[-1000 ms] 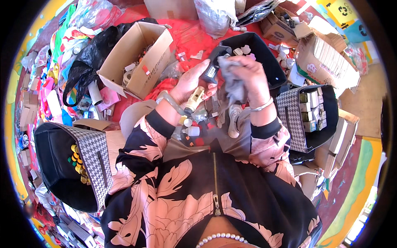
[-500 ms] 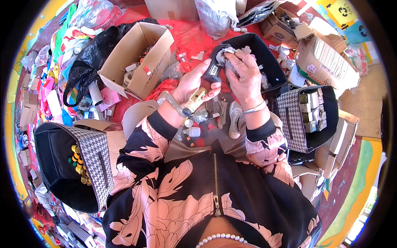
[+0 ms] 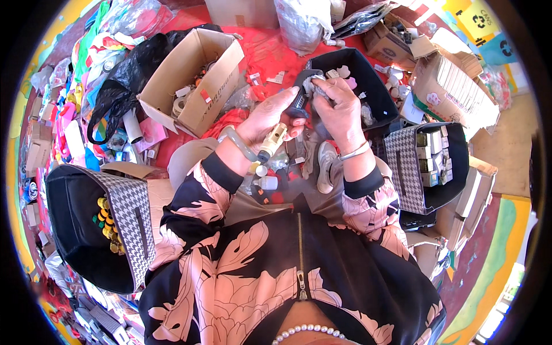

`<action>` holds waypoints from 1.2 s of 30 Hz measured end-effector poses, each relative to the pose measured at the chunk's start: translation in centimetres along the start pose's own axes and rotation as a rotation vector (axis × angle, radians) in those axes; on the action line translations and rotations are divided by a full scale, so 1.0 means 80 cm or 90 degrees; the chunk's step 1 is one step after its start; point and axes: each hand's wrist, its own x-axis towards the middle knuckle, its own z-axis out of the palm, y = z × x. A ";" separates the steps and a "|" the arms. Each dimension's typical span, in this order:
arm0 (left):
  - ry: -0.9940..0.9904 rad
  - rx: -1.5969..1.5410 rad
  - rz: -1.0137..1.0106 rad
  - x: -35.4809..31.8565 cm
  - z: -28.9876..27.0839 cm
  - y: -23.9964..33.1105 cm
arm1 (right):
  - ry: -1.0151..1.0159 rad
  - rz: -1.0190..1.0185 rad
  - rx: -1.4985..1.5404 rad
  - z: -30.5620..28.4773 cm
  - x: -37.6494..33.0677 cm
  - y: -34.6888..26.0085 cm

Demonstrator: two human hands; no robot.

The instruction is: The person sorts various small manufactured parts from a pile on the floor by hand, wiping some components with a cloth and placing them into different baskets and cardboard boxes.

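Note:
My left hand (image 3: 264, 118) is closed round a black object (image 3: 297, 104) with a pale patch on its side; its exact kind does not show. In my right hand (image 3: 339, 109) a crumpled grey-white cloth (image 3: 310, 87) is bunched between thumb and fingers. The cloth presses against the upper part of the black object. Below my left fingers is a cream-coloured tube (image 3: 274, 138) with a dark end, close against the palm; whether the fingers grip it I cannot tell. Just beyond my right hand stands a black fabric bin (image 3: 374, 86) with small pale pieces inside.
An open cardboard box (image 3: 215, 95) with mixed items stands left of my hands. To the right, a checked bin (image 3: 402, 167) holds several small boxes; at the left, another checked bin (image 3: 129, 201) holds yellow-topped pieces. A small white bottle (image 3: 267, 183) lies between my legs. Red cloth covers the floor.
The black object has tilted a little more upright, and the cloth has shifted slightly on it. Both hands keep their hold and have moved only a little.

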 end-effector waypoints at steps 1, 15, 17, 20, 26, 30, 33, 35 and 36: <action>-0.003 0.009 0.000 0.000 0.000 -0.001 | 0.000 -0.004 -0.043 -0.001 -0.001 -0.002; -0.007 -0.092 0.030 0.018 -0.012 0.005 | 0.110 0.327 0.488 -0.052 0.015 0.034; -0.081 -0.129 0.000 0.021 -0.017 0.001 | 0.080 0.341 0.595 -0.052 0.014 0.017; -0.103 -0.106 -0.052 0.019 -0.012 -0.003 | -0.005 0.178 0.346 -0.032 0.013 0.026; -0.086 0.059 -0.025 -0.002 -0.002 -0.002 | -0.127 0.232 0.449 -0.032 0.014 0.018; -0.181 0.049 -0.004 -0.006 -0.005 -0.007 | -0.059 0.127 0.437 -0.036 0.005 -0.001; -0.158 0.052 0.017 -0.010 -0.002 -0.011 | 0.020 0.010 0.364 -0.033 0.000 -0.011; -0.184 0.115 0.091 -0.015 0.001 -0.008 | 0.050 0.085 0.503 -0.037 -0.003 -0.015; -0.185 0.133 0.117 -0.019 0.003 -0.005 | 0.076 0.127 0.551 -0.040 -0.004 -0.014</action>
